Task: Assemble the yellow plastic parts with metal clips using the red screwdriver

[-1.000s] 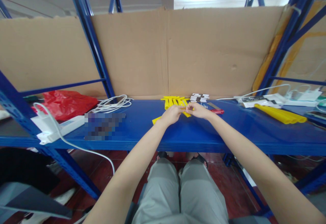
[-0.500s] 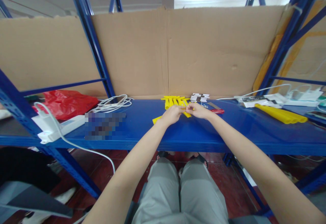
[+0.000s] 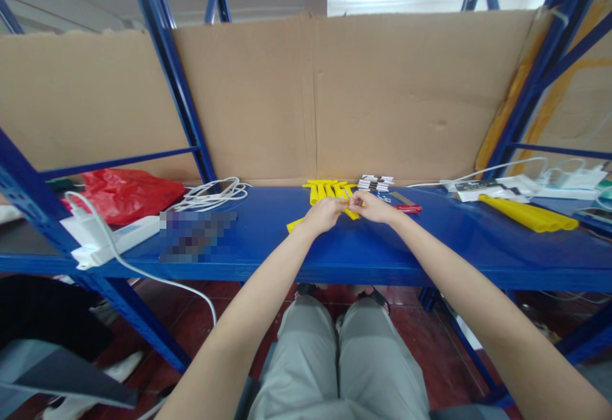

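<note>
My left hand and my right hand meet over the blue shelf top, fingertips pinched close together. What they pinch, if anything, is too small and too covered to name. Just behind and beneath them lie several yellow tube-like pieces in a row, with thin yellow strips across their far ends. Another yellow piece pokes out beside my left wrist. Beyond my right hand sits a stack of small white and dark pieces. A red-handled tool, perhaps a knife, lies just right of my right wrist.
Cardboard walls the back of the blue shelf. To the left are a red plastic bag, a coiled white cable and a white power strip. Long yellow tubes lie at the right. A blurred-out patch hides something front left.
Hardly anything differs. My fingertips have shifted very slightly while staying together in the same place, and the objects on the shelf lie as before.
</note>
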Motion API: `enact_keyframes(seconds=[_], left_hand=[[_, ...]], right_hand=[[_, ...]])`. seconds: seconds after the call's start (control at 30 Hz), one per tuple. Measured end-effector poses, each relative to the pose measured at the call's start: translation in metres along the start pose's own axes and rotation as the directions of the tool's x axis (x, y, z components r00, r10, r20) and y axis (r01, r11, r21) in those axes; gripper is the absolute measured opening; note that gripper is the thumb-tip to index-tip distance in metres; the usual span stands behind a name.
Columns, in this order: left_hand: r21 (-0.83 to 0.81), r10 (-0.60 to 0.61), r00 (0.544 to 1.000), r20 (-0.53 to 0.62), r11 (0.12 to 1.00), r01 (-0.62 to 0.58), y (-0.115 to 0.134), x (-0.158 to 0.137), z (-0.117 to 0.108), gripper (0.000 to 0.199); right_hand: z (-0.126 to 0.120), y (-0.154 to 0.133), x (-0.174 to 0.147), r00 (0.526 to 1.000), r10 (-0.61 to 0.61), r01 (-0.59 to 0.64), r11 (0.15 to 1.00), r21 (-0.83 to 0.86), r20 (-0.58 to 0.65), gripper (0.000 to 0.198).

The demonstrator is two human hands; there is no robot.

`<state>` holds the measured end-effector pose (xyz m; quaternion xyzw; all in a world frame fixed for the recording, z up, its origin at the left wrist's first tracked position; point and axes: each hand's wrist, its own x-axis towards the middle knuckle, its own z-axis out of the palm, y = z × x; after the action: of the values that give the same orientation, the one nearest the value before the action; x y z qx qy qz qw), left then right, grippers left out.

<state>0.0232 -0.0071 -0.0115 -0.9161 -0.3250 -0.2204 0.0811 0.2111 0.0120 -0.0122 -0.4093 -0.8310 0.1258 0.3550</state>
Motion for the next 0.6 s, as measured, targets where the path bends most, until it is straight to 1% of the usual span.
enact_keyframes(seconds=[0.17,0.23,0.33,0.4,0.47,0.6], left_hand=[[0.004,-0.037,0.999,-0.013,0.999,0.037,-0.001,0.0,0.0,0.039],[-0.01,-0.05,0.999,-0.019,0.999,0.05,-0.001,0.0,0.0,0.037],[-0.049,-0.053,0.998,-0.038,0.998,0.051,0.0,0.0,-0.001,0.039],[-0.063,-0.049,0.998,-0.042,0.997,0.046,0.001,-0.001,-0.002,0.043],[-0.061,-0.05,0.998,-0.03,0.997,0.048,0.003,-0.002,-0.003,0.045],[-0.035,-0.062,0.998,-0.018,0.997,0.061,0.004,-0.003,-0.005,0.047]], right_hand=[[-0.001,0.006,0.001,0.99,0.097,-0.086,0.99,0.109,-0.103,0.009],[-0.002,0.006,0.0,0.985,0.155,-0.139,0.972,0.189,-0.076,0.01],[-0.003,0.002,-0.003,0.969,0.243,-0.247,0.922,0.299,0.051,0.01],[-0.004,-0.003,-0.004,0.953,0.285,-0.303,0.892,0.336,0.101,0.011],[-0.004,-0.007,-0.005,0.944,0.312,-0.329,0.872,0.363,0.105,0.014],[-0.003,-0.012,-0.005,0.939,0.337,-0.335,0.844,0.419,0.073,0.018]])
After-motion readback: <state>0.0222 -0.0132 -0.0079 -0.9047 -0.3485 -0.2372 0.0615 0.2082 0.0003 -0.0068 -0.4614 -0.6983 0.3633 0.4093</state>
